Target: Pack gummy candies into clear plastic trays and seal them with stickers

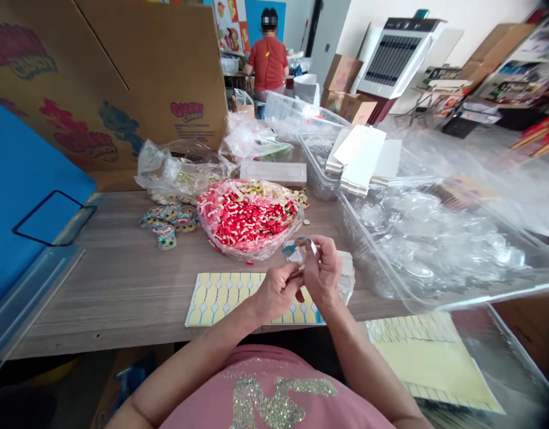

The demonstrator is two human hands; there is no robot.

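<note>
My left hand (274, 292) and my right hand (323, 271) meet over the front of the table, fingers pinched together. Between them is a small clear plastic packet (295, 252) with a blue and orange printed label; its exact shape is partly hidden by my fingers. Under my hands lies a yellow sticker sheet (225, 295) with rows of rounded shapes outlined in blue. Just beyond sits an open plastic bag of red and white candies (248, 217). A crumpled piece of clear plastic (346, 277) rests by my right hand.
Several filled packets (167, 223) lie to the left, near a clear bag (183, 170). A large cardboard box (167, 71) stands behind. At right, a clear tub (404, 298) holds clear plastic pieces; white cards (361, 155) sit behind it. A person in red (268, 62) stands farther back.
</note>
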